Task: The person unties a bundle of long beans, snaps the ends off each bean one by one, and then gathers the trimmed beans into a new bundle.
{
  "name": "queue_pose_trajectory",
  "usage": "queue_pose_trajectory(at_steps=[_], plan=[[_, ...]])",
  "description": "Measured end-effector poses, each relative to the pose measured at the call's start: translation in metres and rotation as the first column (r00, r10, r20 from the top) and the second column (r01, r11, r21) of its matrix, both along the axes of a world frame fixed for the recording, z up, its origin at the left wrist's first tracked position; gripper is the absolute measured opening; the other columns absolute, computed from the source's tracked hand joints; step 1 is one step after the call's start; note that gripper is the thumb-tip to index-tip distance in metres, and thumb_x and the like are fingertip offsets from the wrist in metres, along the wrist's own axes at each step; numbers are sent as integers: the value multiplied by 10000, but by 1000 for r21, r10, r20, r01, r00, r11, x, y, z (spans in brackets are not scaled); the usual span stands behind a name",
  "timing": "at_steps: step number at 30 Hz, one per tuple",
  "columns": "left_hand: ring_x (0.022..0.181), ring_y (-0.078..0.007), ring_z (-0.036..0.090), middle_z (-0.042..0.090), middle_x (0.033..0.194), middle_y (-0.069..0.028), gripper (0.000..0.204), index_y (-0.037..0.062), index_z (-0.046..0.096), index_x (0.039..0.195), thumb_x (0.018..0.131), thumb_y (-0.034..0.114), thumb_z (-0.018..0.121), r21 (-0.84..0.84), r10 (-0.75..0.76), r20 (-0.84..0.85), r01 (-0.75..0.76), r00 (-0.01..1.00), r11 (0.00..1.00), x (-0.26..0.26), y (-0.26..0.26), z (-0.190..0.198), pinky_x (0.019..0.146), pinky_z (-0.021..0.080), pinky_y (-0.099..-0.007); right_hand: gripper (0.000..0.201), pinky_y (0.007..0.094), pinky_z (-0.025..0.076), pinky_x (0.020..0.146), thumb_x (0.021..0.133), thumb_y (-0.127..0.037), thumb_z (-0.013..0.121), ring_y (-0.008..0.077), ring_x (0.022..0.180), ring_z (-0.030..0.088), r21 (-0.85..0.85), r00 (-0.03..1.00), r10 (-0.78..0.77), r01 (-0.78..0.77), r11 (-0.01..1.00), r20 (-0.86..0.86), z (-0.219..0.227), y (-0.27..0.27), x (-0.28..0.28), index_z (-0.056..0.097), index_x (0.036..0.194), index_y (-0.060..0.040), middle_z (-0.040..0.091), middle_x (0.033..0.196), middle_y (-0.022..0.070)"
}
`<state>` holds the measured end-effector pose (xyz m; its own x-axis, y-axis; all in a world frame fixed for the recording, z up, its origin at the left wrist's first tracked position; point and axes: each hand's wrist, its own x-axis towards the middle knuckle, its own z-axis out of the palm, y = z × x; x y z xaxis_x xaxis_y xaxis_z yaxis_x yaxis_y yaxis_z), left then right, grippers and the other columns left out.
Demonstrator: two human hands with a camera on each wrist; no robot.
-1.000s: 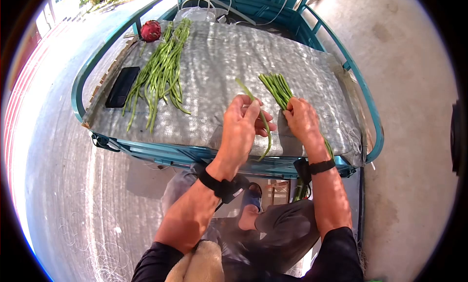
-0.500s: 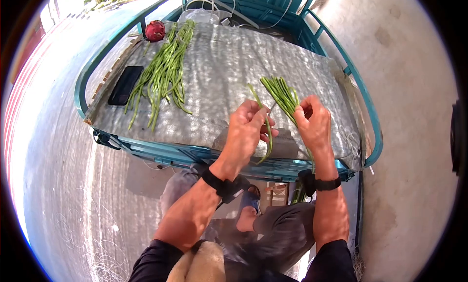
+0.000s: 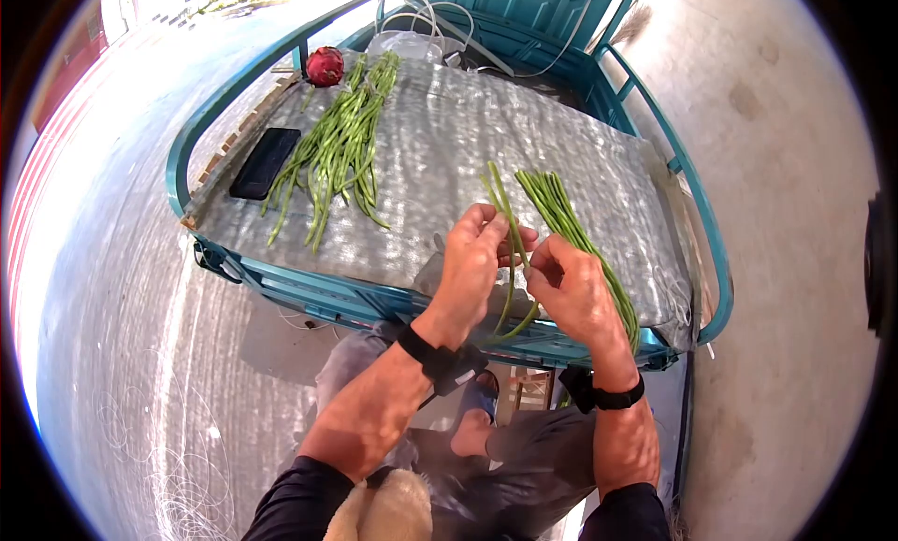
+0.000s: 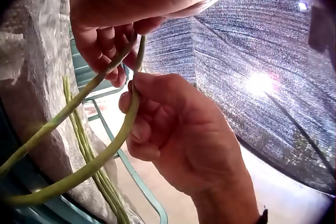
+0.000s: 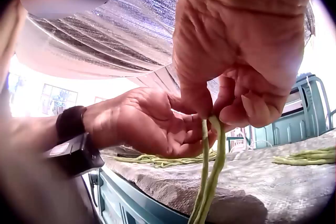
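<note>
My left hand (image 3: 472,270) holds a long green bean (image 4: 58,119) between thumb and fingers, over the front edge of the cart. My right hand (image 3: 578,293) is close beside it and pinches a second long bean (image 4: 100,162) with thumb and forefinger. The two beans run side by side past the left fingers, and their lower ends hang down in a curve. On the grey woven sheet (image 3: 440,134), just right of my right hand, lies a neat bundle of long beans (image 3: 580,228). A larger loose pile of beans (image 3: 337,153) is spread on the left.
A dark phone (image 3: 266,164) lies beside the loose pile, with a red dragon fruit (image 3: 325,66) behind it. Teal side rails (image 3: 687,200) enclose the sheet-covered cart bed. A clear plastic bag (image 3: 407,43) and white cables are at the back.
My right hand has left the bundle and moved left to my left hand, bringing a second bean beside the first. The bundle now lies on the sheet.
</note>
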<state>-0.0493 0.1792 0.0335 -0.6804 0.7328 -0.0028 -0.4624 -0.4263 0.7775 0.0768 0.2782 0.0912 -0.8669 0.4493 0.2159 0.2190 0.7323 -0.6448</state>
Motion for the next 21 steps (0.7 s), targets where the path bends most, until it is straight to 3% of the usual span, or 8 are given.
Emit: queue_pose_trajectory(at_steps=[11, 21], plan=[[1007, -253, 740, 749, 1137, -185, 239, 24, 583, 1249, 1114, 197, 489, 61, -30, 35, 28, 999, 998, 0, -5, 8, 960, 557, -437, 149, 381, 528, 651, 871, -61, 716, 227, 677, 677, -17, 998, -6, 7, 1000, 55, -1, -1, -7, 659, 960, 44, 713, 785, 129], [997, -226, 722, 734, 1081, -135, 244, 13, 577, 1280, 1124, 182, 493, 75, 3, 17, -4, 1000, 997, 2, -3, 6, 937, 560, -397, 166, 371, 537, 672, 884, -76, 723, 225, 703, 684, -86, 999, 12, -10, 996, 30, 4, -8, -9, 681, 994, 40, 722, 808, 137]])
